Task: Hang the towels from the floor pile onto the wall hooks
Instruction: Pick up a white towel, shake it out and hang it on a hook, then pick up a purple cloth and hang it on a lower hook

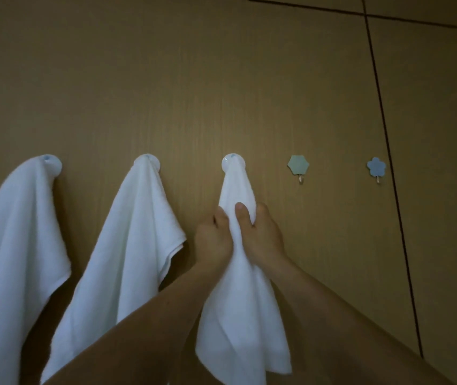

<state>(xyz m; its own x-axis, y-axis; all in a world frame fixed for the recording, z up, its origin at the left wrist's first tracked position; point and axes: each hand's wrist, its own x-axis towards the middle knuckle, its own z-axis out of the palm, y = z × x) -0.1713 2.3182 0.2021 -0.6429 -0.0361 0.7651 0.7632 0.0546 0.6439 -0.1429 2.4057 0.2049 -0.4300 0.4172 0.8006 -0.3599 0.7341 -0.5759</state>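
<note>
While on hook, towel btwn hands

no lettering can be read on the towels or hooks.

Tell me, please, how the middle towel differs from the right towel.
The middle towel hangs untouched; the right towel is gripped by the left hand and right hand. The middle towel drapes wide; the right towel is bunched narrow. Both are white and hang from round hooks.
</note>
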